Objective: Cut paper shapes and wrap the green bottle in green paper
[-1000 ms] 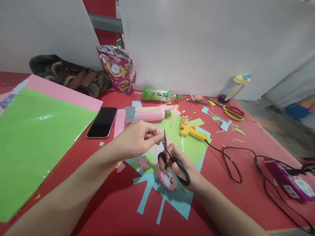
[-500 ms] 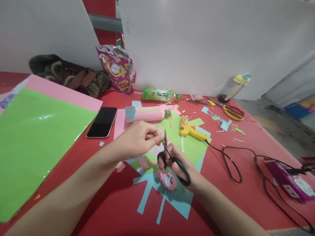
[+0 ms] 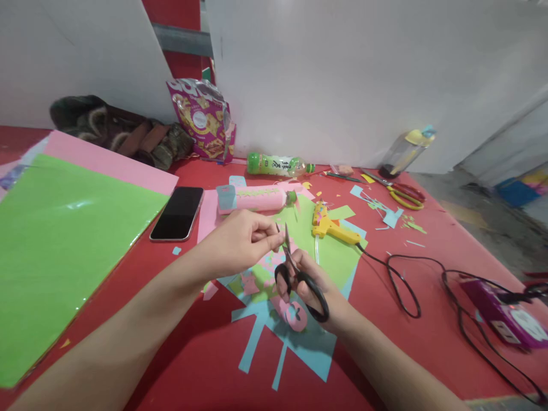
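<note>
My right hand grips black-handled scissors, blades pointing up and away from me. My left hand is closed in a pinch right at the blade tips; what it pinches is too small to name. Both hands hover over cut paper on the red table: a light blue cut-out sheet, a green sheet and a pink paper shape. A pink-wrapped bottle lies just beyond my left hand.
Big green and pink sheets lie at left, a black phone beside them. A yellow glue gun has a cord running to a purple power strip at right. Farther back: green bottle, snack bag, red-yellow scissors.
Almost nothing: my hands stay in place, with the scissors shifting very slightly at the pinch of my left fingers.
</note>
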`<state>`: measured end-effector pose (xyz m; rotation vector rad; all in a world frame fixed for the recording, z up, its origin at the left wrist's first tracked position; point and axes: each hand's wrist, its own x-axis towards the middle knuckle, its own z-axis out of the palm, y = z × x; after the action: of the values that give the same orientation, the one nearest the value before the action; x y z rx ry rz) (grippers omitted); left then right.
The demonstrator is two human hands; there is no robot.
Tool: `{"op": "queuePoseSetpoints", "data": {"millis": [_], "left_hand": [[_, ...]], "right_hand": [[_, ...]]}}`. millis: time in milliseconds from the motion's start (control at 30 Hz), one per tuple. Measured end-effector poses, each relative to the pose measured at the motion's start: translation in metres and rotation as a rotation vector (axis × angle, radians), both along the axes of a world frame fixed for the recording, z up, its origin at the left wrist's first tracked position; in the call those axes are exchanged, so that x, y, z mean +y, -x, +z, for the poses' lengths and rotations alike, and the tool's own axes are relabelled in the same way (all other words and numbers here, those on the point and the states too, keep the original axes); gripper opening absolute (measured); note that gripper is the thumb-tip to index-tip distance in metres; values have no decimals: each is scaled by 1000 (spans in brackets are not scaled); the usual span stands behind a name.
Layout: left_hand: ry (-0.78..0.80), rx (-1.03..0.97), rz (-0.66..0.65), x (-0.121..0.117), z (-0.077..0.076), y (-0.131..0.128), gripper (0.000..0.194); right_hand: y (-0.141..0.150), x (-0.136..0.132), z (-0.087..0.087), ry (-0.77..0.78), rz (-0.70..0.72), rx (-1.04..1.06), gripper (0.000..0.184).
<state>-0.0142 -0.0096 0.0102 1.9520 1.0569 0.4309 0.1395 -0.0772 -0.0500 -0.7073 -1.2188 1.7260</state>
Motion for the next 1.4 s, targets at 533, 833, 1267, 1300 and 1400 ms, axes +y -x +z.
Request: {"op": "queuePoseSetpoints", "data": {"millis": [533,833,1267,1300,1400], "left_hand": [[20,9,14,-1,1,-2,26],[-39,88,11,0,1,1,23],[-71,97,12,1,-1,1,25],[-86,104,21,1,-1,1,26],[-132,123,35,0,-2,0,26]], "right_hand": [[-3,1,4,16,51,27,40],[-4,1,6,13,82,15,39],[-6,2,3,51,115,68,37],[-7,1,2,67,123,81,36],[-7,1,0,133,159,127,34]]}}
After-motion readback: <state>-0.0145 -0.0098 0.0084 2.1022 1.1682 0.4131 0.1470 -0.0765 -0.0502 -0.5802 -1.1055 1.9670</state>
